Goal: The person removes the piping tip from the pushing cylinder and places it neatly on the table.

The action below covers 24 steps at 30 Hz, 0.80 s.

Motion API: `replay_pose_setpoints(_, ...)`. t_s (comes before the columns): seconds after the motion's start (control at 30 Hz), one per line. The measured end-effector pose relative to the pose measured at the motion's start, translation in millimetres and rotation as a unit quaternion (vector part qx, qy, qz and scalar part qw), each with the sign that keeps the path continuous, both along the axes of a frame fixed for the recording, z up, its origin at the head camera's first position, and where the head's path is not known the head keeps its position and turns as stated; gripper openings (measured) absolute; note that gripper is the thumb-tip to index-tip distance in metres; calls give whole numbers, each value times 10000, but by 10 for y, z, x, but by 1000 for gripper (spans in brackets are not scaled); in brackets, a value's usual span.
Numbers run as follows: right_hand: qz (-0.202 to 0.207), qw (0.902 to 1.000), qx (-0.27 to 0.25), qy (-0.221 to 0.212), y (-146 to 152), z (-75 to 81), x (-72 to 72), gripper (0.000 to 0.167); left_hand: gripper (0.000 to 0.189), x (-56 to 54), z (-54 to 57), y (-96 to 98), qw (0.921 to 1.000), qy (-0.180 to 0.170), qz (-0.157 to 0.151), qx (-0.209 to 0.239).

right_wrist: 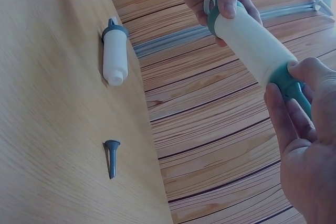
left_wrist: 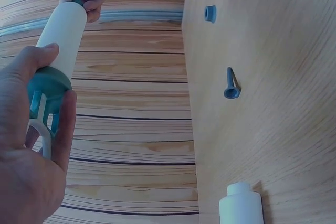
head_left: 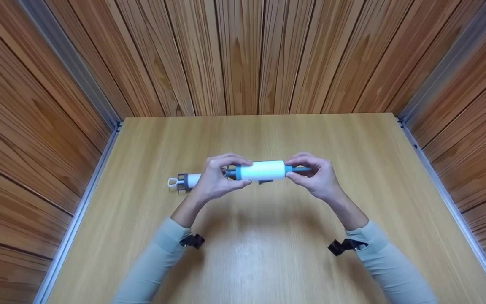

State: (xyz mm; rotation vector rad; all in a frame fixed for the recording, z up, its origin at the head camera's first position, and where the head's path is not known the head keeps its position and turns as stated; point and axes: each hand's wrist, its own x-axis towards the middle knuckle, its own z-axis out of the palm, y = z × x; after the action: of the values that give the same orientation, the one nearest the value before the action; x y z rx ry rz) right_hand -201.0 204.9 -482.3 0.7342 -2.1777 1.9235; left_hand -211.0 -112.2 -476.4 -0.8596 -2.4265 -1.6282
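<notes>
Both hands hold up a white syringe-like tube point(head_left: 264, 170), level above the table. My left hand point(head_left: 220, 181) grips its left end around the teal frame cap point(left_wrist: 50, 83), thumb on the white barrel; a white pull ring point(left_wrist: 44, 135) sticks out of that cap. At the other end, thumb and fingers of my right hand point(head_left: 319, 173) pinch the base of the teal tapered nozzle point(right_wrist: 300, 98), where it meets the barrel. A second white tube point(right_wrist: 114, 59) with a dark cap lies on the table, its narrow neck bare.
A loose dark blue nozzle point(left_wrist: 231, 87) lies on the table beyond the held tube. Farther right sits a small dark blue collar point(left_wrist: 210, 13). Wood-plank walls point(head_left: 243, 59) with metal corner rails enclose the wooden table point(head_left: 251, 257).
</notes>
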Motion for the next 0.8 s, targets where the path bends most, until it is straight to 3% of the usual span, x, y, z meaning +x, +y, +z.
replay_pose_setpoints(0.33, 469, 9961, -236, 704, -30, 17, -19, 33, 40, 19, 1, -14, 9982, -576, 142, -41)
replay_pose_setpoints(0.6, 530, 9960, -239, 673, -24, -1, -14, 34, 39, 15, -4, -2, 9992, -386, 87, 19)
replay_pose_setpoints(0.8, 632, 9951, -326, 690, -24, -26, -32, 46, 39, 27, -24, 14, 9999, -134, 52, 83)
